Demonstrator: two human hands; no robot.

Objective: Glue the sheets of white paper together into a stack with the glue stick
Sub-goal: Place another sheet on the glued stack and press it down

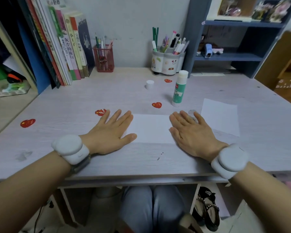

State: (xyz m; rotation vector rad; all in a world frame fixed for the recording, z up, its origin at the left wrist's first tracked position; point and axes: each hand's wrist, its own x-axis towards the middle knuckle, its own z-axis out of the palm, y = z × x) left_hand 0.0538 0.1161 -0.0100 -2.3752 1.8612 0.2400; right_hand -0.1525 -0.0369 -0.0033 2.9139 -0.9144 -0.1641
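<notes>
Both hands flat, palms down on the counter [74, 105]. Left hand [111, 130] and right hand [190, 133] press opposite ends of the near paper [149, 127]; fingers [115, 116] straight and spread, gripping nothing. Second paper [220, 115] lies just right of it, apart.

Paper looks thin, limp and light; likely to slide or crease, so best lifted by an edge or corner, with the other hand pinning the stack.

Glue stick [179, 88] stands upright and uncapped behind the right hand; tall, narrow, probably easy to tip; take it round the barrel. Cap [149, 84] sits apart to its left.

Heart stickers [157, 105] dot the counter; pen pots [167, 62] and books [69, 47] stand well back, nothing blocking the reach
</notes>
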